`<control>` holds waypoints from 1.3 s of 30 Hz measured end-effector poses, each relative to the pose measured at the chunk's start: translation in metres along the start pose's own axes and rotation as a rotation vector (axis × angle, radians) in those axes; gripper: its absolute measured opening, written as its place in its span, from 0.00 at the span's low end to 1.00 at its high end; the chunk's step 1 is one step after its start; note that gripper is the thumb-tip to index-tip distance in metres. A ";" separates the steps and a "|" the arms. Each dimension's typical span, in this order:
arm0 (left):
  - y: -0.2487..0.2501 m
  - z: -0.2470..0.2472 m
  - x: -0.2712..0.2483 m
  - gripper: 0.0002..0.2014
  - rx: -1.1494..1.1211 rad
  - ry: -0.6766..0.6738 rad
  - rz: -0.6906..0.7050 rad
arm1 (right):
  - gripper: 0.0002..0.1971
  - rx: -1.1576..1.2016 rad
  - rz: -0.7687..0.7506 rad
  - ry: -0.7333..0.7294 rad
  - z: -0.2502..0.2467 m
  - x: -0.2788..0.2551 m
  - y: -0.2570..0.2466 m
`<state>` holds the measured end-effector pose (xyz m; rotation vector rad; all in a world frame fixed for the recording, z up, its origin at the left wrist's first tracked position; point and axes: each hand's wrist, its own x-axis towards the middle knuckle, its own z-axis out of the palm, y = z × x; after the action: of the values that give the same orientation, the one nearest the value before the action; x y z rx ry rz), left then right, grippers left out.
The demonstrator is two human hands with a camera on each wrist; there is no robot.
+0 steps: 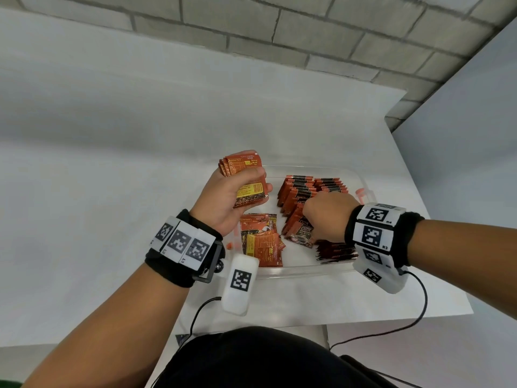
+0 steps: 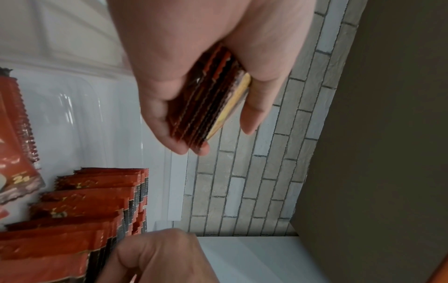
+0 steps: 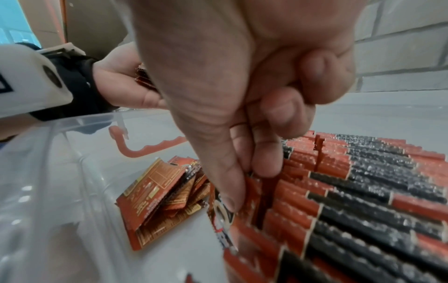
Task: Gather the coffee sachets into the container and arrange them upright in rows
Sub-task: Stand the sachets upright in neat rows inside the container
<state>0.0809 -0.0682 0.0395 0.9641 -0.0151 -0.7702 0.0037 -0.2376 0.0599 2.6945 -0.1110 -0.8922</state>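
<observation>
White surface (image 1: 321, 298) carries it all, and here a grey brick wall (image 1: 279, 32) stands beyond it, pale panels closing in on either side. Clear plastic container (image 1: 305, 271) is the landmark: inside it, rows of coffee sachets (image 1: 300, 191) stand on edge across its far and right part, red and black tops showing, while a loose heap of sachets (image 1: 261, 242) lies flat and tumbled in its near left corner. Over the container's left rim, the left hand (image 1: 223, 203) holds a stack of sachets (image 1: 246, 180), its grip clamped on them, thumb across the printed face. The left wrist view shows what the head view hides: that stack edge-on (image 2: 211, 99), several serrated edges pressed between fingers and palm. Right hand (image 1: 327, 211) is down among the standing rows, and from above you cannot see its fingers. The right wrist view settles it: thumb and forefinger (image 3: 218, 168) pinch together on the top edge of a single sachet (image 3: 221, 220) at the left end of a row, the other fingers curled. That view also catches an orange latch (image 3: 145, 149) on the container's left wall.
</observation>
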 end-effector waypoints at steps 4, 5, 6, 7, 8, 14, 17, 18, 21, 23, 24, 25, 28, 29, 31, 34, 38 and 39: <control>-0.001 0.000 0.000 0.11 0.005 0.004 -0.002 | 0.18 -0.030 -0.023 -0.019 0.003 0.000 0.002; -0.001 0.000 0.000 0.11 0.003 0.002 -0.003 | 0.18 -0.019 -0.025 -0.023 0.003 0.000 0.003; -0.001 0.000 0.000 0.10 0.004 0.001 -0.003 | 0.19 -0.008 -0.026 -0.026 0.003 0.000 0.003; -0.001 0.000 0.000 0.09 0.004 -0.001 -0.002 | 0.19 0.002 -0.028 -0.026 0.002 0.000 0.004; -0.001 0.000 0.000 0.09 0.005 -0.002 -0.003 | 0.20 0.011 -0.028 -0.025 0.002 -0.001 0.004; -0.001 0.001 0.001 0.09 0.005 0.008 -0.003 | 0.20 0.062 -0.023 -0.006 0.001 -0.005 0.005; 0.000 0.000 0.001 0.06 -0.017 0.015 -0.010 | 0.15 0.098 -0.018 0.043 0.000 -0.008 0.008; 0.000 0.001 0.000 0.05 -0.025 0.013 -0.016 | 0.14 0.130 -0.010 0.071 -0.003 -0.010 0.010; 0.000 0.001 -0.001 0.06 -0.038 -0.003 -0.039 | 0.16 0.277 0.039 0.162 -0.011 -0.015 0.019; 0.001 0.002 -0.002 0.11 -0.023 -0.042 -0.044 | 0.13 0.428 0.050 0.246 -0.014 -0.019 0.026; 0.002 0.003 -0.003 0.14 -0.008 -0.072 -0.044 | 0.11 0.536 0.039 0.306 -0.015 -0.021 0.029; 0.002 0.004 -0.004 0.18 0.008 -0.108 -0.045 | 0.09 0.665 0.022 0.377 -0.016 -0.024 0.031; 0.001 0.010 -0.008 0.24 0.074 -0.214 -0.058 | 0.11 1.042 -0.057 0.502 -0.021 -0.035 0.025; 0.000 0.012 -0.009 0.24 0.092 -0.241 -0.061 | 0.13 1.110 -0.087 0.507 -0.021 -0.037 0.021; -0.002 0.016 -0.011 0.23 0.123 -0.286 -0.063 | 0.15 1.190 -0.126 0.505 -0.020 -0.038 0.014; -0.006 0.019 -0.012 0.20 0.139 -0.328 -0.057 | 0.11 1.363 -0.142 0.497 -0.017 -0.039 0.009; -0.007 0.018 -0.013 0.19 0.114 -0.309 -0.119 | 0.05 1.507 -0.133 0.553 -0.015 -0.043 0.010; -0.007 0.019 -0.014 0.21 0.128 -0.283 -0.130 | 0.05 1.512 -0.121 0.608 -0.014 -0.044 0.011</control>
<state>0.0608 -0.0759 0.0499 0.9774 -0.2523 -1.0311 -0.0230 -0.2376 0.0995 4.1994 -0.7330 0.3041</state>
